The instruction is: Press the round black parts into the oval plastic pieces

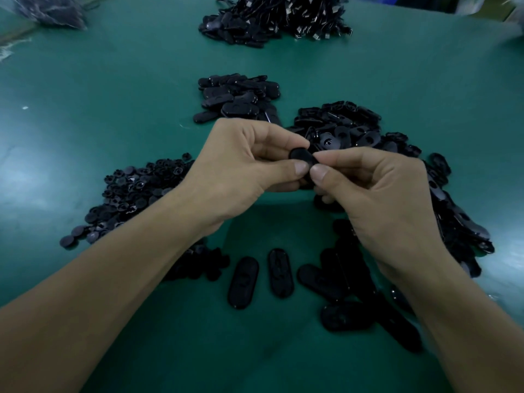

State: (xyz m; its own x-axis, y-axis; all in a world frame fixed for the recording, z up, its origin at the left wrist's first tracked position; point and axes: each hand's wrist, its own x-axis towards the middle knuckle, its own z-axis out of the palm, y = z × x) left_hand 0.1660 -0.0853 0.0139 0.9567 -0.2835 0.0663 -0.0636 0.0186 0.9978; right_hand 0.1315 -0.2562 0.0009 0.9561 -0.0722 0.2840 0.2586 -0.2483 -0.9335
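Note:
My left hand (pixel 241 163) and my right hand (pixel 377 191) meet above the middle of the green table (pixel 113 95). Both pinch one black oval plastic piece (pixel 300 156) between thumbs and fingertips; most of it is hidden by the fingers. A heap of round black parts (pixel 133 191) lies to the left, under my left forearm. A heap of oval plastic pieces (pixel 348 129) spreads behind and to the right of my hands. Several oval pieces lie singly near the front, one of them an oval piece (pixel 243 282) below my hands.
A smaller pile of oval pieces (pixel 238 97) lies behind my hands. At the far edge sits a pile of black corded parts with metal ends (pixel 283 18). A plastic bag (pixel 48 9) lies at the far left corner.

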